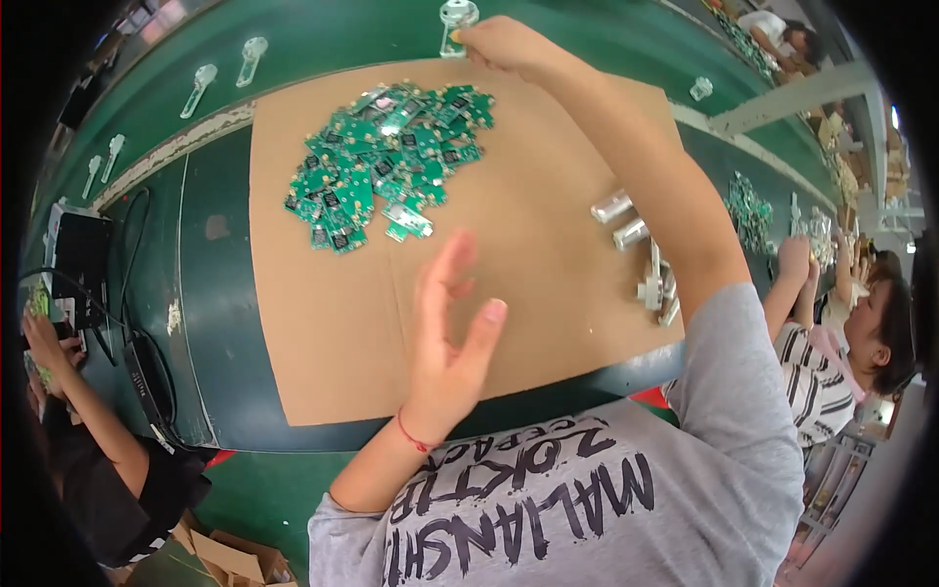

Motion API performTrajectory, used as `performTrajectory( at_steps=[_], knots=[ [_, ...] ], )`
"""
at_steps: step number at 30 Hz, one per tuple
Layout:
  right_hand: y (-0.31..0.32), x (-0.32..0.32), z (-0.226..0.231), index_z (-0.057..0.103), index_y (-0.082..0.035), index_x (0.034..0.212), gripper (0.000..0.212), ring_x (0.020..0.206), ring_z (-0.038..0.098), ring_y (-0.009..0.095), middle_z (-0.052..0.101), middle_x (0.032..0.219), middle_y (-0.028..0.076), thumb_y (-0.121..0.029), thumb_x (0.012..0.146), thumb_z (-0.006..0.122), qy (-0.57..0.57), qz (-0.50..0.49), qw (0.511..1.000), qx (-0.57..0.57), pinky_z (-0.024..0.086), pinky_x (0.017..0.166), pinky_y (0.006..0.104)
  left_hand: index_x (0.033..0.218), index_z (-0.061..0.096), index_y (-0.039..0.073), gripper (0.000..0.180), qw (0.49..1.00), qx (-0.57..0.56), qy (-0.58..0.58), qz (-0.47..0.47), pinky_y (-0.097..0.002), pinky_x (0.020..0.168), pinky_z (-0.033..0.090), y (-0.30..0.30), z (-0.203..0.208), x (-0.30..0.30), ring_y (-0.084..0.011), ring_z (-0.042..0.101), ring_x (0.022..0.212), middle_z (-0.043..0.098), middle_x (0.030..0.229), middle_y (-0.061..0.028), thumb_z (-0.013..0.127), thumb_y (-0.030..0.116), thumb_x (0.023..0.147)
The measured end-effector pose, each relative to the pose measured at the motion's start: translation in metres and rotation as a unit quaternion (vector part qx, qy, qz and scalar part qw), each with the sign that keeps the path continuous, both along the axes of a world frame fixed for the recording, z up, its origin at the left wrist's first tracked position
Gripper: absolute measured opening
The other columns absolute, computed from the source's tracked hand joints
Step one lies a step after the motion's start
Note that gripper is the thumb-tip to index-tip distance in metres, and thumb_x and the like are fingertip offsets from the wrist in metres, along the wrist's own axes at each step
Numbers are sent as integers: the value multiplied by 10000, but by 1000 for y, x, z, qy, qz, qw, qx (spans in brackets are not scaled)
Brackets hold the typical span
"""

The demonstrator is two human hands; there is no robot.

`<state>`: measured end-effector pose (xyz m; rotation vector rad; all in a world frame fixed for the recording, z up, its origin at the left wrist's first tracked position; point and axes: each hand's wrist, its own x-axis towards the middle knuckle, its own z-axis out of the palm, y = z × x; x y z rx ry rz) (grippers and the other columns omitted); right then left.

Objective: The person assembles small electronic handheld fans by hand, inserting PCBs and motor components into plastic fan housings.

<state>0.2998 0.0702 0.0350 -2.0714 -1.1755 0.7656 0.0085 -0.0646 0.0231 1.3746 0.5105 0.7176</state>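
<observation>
My right arm reaches across to the far side, where my right hand [504, 44] is closed, its fingertips at the edge of a white plastic housing [458, 14] with a round head and a frame-like handle. A small yellow-orange spot shows at those fingertips. My left hand [448, 338] hovers over the cardboard sheet [528, 323], fingers apart and holding nothing. Beyond it lies a heap of green circuit boards [391, 147]. Beside my right forearm rest silver cylinders [613, 205] and a white plastic part [651, 278].
Along the far green belt [323, 44] lie more white housings [251, 61]. A black power strip [147, 377] and cables run down the left. One person [98, 440] works at left, another [831, 362] at right. A white metal frame [792, 98] stands at far right.
</observation>
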Motion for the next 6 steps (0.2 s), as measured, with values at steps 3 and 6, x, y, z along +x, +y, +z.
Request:
performTrajectory(
  at_steps=[3,6],
  knots=[
    [93,-16,-29,605,-65,673,349,497,451,136,528,578,15,-373,819,531,-53,31,995,-79,362,465,299,1353,315,38,555,999,-10,34,-20,-341,948,358,2,-2,-2,-222,411,1192,407,1280,-116,555,138,863],
    [182,34,-99,670,-128,744,253,576,589,231,644,670,66,-353,781,560,-371,125,914,-105,445,522,386,1354,323,58,552,996,-2,0,-86,-340,950,357,-2,5,12,-241,401,1201,381,1308,-110,559,146,863]
  ],
)
